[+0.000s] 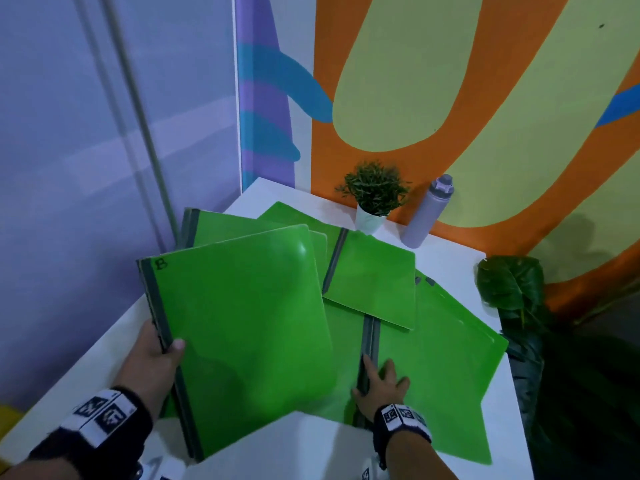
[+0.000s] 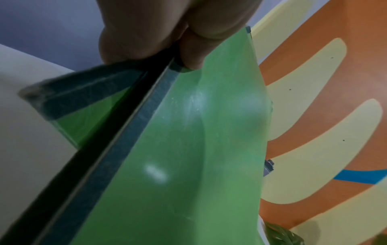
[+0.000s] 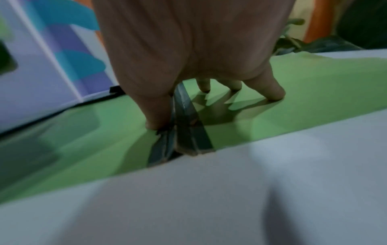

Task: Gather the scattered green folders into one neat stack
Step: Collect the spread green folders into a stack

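Several green folders with grey spines lie fanned over the white table [image 1: 298, 452]. My left hand [image 1: 162, 348] grips the spine of the folder marked "B" [image 1: 242, 323] and holds it raised and tilted above the others. In the left wrist view the thumb [image 2: 192, 54] pinches that spine [image 2: 146, 112], and another folder [image 2: 83, 119] lies beneath. My right hand [image 1: 379, 382] straddles the spine of the right-hand folder [image 1: 450, 358], which lies flat. Its thumb [image 3: 156, 116] sits at the spine's left edge and its fingertips [image 3: 274, 92] press on the cover. A smaller-looking folder [image 1: 374, 271] lies farther back.
A small potted plant [image 1: 374, 199] and a grey bottle [image 1: 429, 213] stand at the table's back edge by the painted wall. A large-leafed dark plant [image 1: 509, 285] stands just off the right edge. More folders [image 1: 225, 230] overhang the back left corner.
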A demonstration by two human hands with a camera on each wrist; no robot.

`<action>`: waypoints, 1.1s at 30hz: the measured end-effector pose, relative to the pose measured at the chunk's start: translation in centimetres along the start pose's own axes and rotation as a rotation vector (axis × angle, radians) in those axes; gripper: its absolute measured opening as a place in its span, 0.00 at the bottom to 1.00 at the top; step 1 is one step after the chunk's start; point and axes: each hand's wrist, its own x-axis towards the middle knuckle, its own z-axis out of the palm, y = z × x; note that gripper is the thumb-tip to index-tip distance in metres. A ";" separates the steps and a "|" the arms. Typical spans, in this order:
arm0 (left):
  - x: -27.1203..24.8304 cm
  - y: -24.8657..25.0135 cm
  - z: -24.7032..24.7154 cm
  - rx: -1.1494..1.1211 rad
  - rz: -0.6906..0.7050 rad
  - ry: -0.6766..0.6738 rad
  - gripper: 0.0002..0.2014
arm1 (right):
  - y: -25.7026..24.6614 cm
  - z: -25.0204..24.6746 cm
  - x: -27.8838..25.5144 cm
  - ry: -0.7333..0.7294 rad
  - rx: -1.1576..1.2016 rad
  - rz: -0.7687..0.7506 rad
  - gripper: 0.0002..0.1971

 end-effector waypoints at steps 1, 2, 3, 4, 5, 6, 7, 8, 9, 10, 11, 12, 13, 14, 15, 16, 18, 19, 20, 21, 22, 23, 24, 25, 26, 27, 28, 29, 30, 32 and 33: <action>0.3 -0.4 -0.2 0.010 -0.019 0.009 0.15 | 0.3 0.2 -0.2 -0.012 -0.032 -0.011 0.39; 0.4 -0.6 -0.3 0.022 -0.030 0.002 0.14 | 0.7 0.4 -0.5 -0.017 -0.058 -0.025 0.38; 0.7 -1.0 -0.3 0.036 -0.049 -0.005 0.13 | 1.3 0.7 -1.1 -0.018 -0.079 -0.035 0.38; 0.9 -1.3 -0.3 0.044 -0.064 -0.018 0.11 | 1.9 0.8 -1.8 -0.010 -0.104 -0.042 0.38; 1.1 -1.6 -0.2 0.046 -0.073 -0.027 0.11 | 2.6 0.9 -2.7 -0.002 -0.125 -0.053 0.38; 1.4 -1.8 -0.2 0.051 -0.070 -0.042 0.11 | 3.3 1.1 -3.5 0.003 -0.142 -0.067 0.38; 1.6 -2.1 0.1 0.059 -0.073 -0.051 0.10 | 3.9 1.4 -4.3 0.001 -0.151 -0.082 0.39; 1.4 -2.0 0.3 0.073 -0.073 -0.066 0.08 | 4.6 1.6 -5.1 -0.011 -0.162 -0.089 0.41; 1.2 -1.9 0.6 0.100 -0.069 -0.076 0.07 | 5.3 1.9 -6.0 -0.024 -0.176 -0.095 0.43; 1.1 -1.8 0.9 0.131 -0.065 -0.085 0.06 | 5.9 2.2 -6.7 -0.042 -0.191 -0.100 0.44; 0.8 -1.7 1.1 0.156 -0.067 -0.090 0.06 | 6.6 2.6 -7.4 -0.057 -0.203 -0.105 0.45; 0.7 -1.8 1.3 0.179 -0.070 -0.107 0.06 | 7.2 2.9 -8.0 -0.071 -0.212 -0.104 0.44; 0.6 -1.9 1.5 0.208 -0.082 -0.128 0.06 | 7.5 3.0 -8.7 -0.085 -0.214 -0.098 0.42; 0.5 -2.1 1.7 0.236 -0.092 -0.154 0.07 | 7.7 2.9 -9.3 -0.081 -0.207 -0.095 0.38; 0.5 -2.4 2.0 0.263 -0.107 -0.178 0.08 | 7.8 2.7 -9.8 -0.058 -0.189 -0.096 0.33; 0.6 -2.8 2.3 0.295 -0.111 -0.207 0.08 | 7.4 2.3 -10.2 -0.018 -0.166 -0.098 0.27; 0.5 -3.2 3.0 0.350 -0.113 -0.270 0.09 | 5.9 1.5 -10.9 0.049 -0.022 -0.127 0.26; 0.3 -3.1 3.5 0.370 -0.114 -0.301 0.09 | 5.0 1.3 -11.0 0.064 0.110 -0.141 0.30; 0.1 -3.1 4.0 0.385 -0.111 -0.338 0.09 | 4.0 0.9 -11.1 0.062 0.271 -0.140 0.36; -0.1 -3.1 4.6 0.394 -0.107 -0.382 0.09 | 3.1 0.7 -11.2 0.044 0.445 -0.128 0.40; -0.4 -3.1 5.3 0.397 -0.096 -0.432 0.09 | 2.3 0.5 -11.3 0.000 0.614 -0.091 0.41; -0.8 -2.9 6.0 0.402 -0.084 -0.481 0.11 | 1.8 0.4 -11.3 -0.052 0.762 -0.036 0.37; -1.1 -2.9 6.6 0.412 -0.069 -0.518 0.13 | 1.6 0.3 -11.3 -0.075 0.882 0.016 0.33; -1.3 -2.9 7.3 0.432 -0.062 -0.546 0.16 | 1.7 0.2 -11.2 -0.051 0.956 0.065 0.31; -1.5 -3.0 8.0 0.466 -0.061 -0.574 0.19 | 2.1 0.2 -11.0 0.005 1.000 0.109 0.30; -1.7 -3.1 8.6 0.513 -0.077 -0.599 0.22 | 2.6 0.1 -10.8 0.076 0.991 0.149 0.28; -1.8 -3.5 9.1 0.549 -0.112 -0.618 0.25 | 3.1 0.0 -10.7 0.139 0.957 0.186 0.26; -1.9 -3.9 9.4 0.569 -0.152 -0.618 0.27 | 3.7 -0.1 -10.7 0.183 0.922 0.214 0.25; -1.9 -4.4 9.7 0.571 -0.199 -0.612 0.27 | 4.2 -0.3 -10.9 0.214 0.900 0.236 0.25; -1.9 -5.2 10.0 0.651 -0.222 -0.593 0.24 | 5.4 -0.8 -11.4 0.266 0.883 0.273 0.24; -1.8 -5.5 10.1 0.696 -0.219 -0.579 0.23 | 6.1 -1.0 -11.7 0.291 0.881 0.291 0.24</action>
